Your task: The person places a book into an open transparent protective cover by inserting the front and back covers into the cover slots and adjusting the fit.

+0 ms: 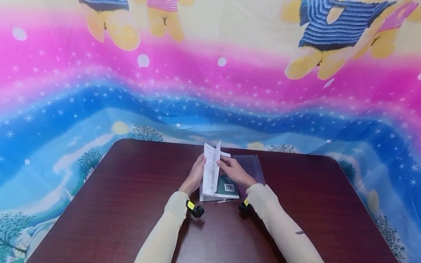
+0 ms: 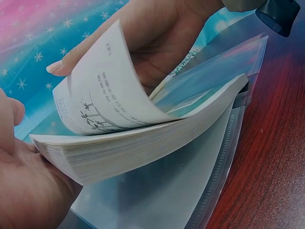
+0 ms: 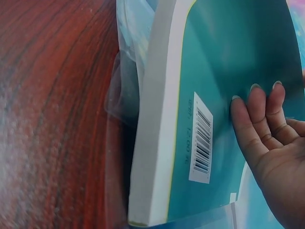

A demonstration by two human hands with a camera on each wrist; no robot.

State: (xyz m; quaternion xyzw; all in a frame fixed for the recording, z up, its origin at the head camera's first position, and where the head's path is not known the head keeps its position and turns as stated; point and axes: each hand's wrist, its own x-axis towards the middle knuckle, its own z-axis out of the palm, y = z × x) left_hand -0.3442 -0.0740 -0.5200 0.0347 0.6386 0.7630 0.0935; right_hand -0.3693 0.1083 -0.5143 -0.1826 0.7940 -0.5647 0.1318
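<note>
A thick paperback book (image 1: 209,177) with a teal back cover (image 3: 214,62) is held partly open above the table. Its left edge is gripped by my left hand (image 1: 196,174), whose palm lies against the page block (image 2: 114,152) in the left wrist view. My right hand (image 1: 234,172) pinches the lifted back part of the book; its fingertips lie against the teal cover and the thumb is on the page side. A raised printed page (image 2: 102,90) curves up from the block. Under the book lies a clear plastic pouch (image 2: 233,129) with a ridged edge. A barcode label (image 3: 201,138) shows on the cover.
Another part of clear plastic (image 1: 250,165) lies on the table right of the book. The dark red-brown wooden table (image 1: 129,217) has rounded far corners. A patterned cloth (image 1: 207,79) with bears and snowflakes hangs behind it.
</note>
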